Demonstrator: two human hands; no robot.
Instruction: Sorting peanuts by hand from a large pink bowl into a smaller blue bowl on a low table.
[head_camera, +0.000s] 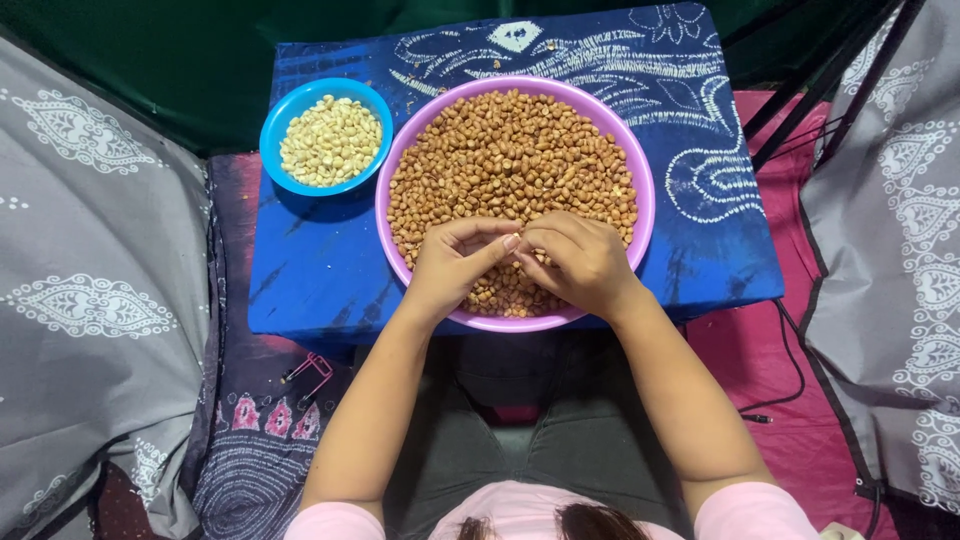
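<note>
Pink plastic basin (643, 190), round, set on a low table (320, 270) draped in blue patterned cloth. Contents: brown unpeeled peanuts (510, 150), heaped nearly to the rim.

Blue bowl (272, 128), smaller, just left of the basin and touching or almost touching its rim. Contents: pale peeled peanuts (330, 140).

Left hand (455, 262): held over the near edge of the basin, above the brown peanuts, fingers curled inward, thumb and forefinger tips drawn close together toward the other hand.

Right hand (585, 262): beside the left, also over the near part of the basin, fingers bent and pinched toward the left hand's tips.

Point of contact: the fingertips (512, 243) of both hands meet in the middle, above the peanuts. Something small sits at that junction; it is too small and too covered to say whether it is one peanut, or which hand grips it. Neither hand is spread open; both are nearly closed in a pinch.

Surroundings: grey patterned fabric (90, 300) to the left and to the right (900, 250); pink mat (760, 350) under the table on the right side; a black cable (790, 385) lying across that mat; a small pink clip (312, 370) on the dark patterned cloth at lower left. The person's forearms reach up from pink sleeves (750, 510) at the bottom edge.
</note>
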